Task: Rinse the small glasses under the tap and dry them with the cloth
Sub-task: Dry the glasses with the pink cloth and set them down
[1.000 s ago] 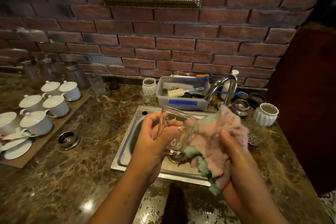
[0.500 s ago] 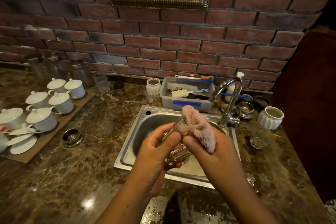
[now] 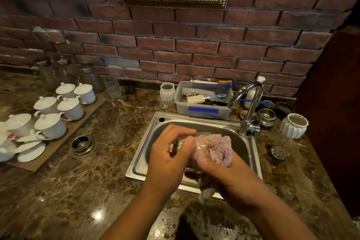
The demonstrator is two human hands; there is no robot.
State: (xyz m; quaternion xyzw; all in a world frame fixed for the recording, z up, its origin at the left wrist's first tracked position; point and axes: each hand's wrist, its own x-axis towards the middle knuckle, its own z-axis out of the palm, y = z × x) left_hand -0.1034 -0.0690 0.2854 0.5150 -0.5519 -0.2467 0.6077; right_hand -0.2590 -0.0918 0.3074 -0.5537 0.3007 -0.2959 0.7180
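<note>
Over steel sink: small clear glass gripped by left hand, fluffy pink cloth pinched by right hand. Drying step judged underway; glass rotation needed next.

You see little of the small glass: the left hand wraps its body, and the cloth held by the right hand covers its mouth. Beneath the grip, both hands hide the sink floor and drain.
</note>
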